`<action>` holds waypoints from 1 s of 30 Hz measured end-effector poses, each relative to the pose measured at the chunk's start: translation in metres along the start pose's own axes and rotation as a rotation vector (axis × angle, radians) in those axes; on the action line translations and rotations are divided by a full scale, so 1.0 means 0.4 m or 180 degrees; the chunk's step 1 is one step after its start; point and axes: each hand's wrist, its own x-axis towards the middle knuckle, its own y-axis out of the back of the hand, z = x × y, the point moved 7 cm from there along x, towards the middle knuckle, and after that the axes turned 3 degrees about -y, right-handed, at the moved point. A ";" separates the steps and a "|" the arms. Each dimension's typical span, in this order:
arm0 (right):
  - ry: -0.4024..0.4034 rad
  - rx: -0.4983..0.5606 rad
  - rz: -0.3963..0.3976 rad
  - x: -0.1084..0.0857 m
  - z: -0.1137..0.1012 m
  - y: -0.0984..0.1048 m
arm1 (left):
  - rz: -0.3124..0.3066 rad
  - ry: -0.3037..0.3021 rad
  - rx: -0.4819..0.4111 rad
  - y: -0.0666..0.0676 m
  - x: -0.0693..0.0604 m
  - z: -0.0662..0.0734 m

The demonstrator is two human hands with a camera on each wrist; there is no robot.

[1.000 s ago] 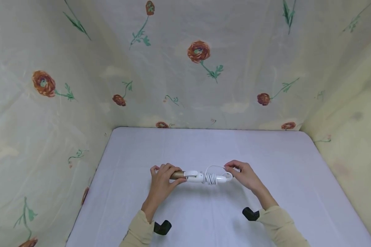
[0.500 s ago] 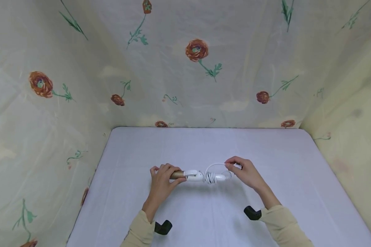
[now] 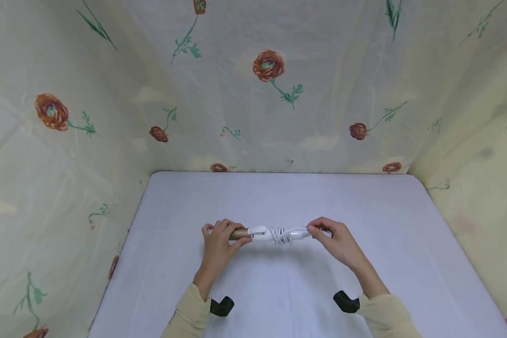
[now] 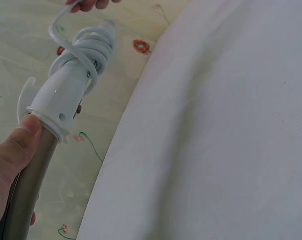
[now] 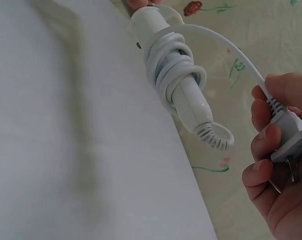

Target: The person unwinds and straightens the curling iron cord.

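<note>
A curling iron (image 3: 258, 234) with a white handle and a brownish barrel is held level above the table in the head view. My left hand (image 3: 219, 245) grips the barrel (image 4: 32, 185), its thumb against the edge of the white handle. White cord (image 5: 171, 67) is wrapped in several turns round the handle. From these turns the cord's end runs to my right hand (image 3: 337, 240). There the fingers and thumb hold the white two-pin plug (image 5: 289, 129), seen plainly in the right wrist view. A short cord loop (image 5: 224, 134) leaves the handle's tail.
Below the hands spreads a table (image 3: 287, 197) with a pale lavender-white cover. Flower-printed sheeting (image 3: 321, 108) rises behind it and at both sides. A black angular piece sticks out at each sleeve (image 3: 190, 310).
The cord's raised arc above the handle has come down and lies across the turns. My right hand still holds its end; my left hand keeps its grip on the barrel.
</note>
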 end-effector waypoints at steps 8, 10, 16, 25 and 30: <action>-0.0048 0.0106 -0.0028 -0.035 -0.009 -0.015 | 0.0014 0.0023 0.0004 0.003 0.007 -0.002; -0.0056 0.0107 -0.0065 -0.044 -0.008 -0.023 | 0.0039 0.0016 0.0007 0.004 0.007 -0.002; -0.0149 0.0189 -0.0199 -0.069 0.007 -0.047 | 0.0014 0.0031 0.0043 -0.001 0.006 -0.003; -0.0277 0.0331 -0.0402 -0.094 0.025 -0.079 | 0.0012 0.0091 -0.0029 0.002 0.003 -0.002; -0.0202 0.0412 -0.0548 -0.102 0.029 -0.103 | 0.0020 0.0112 -0.0032 0.006 0.004 -0.001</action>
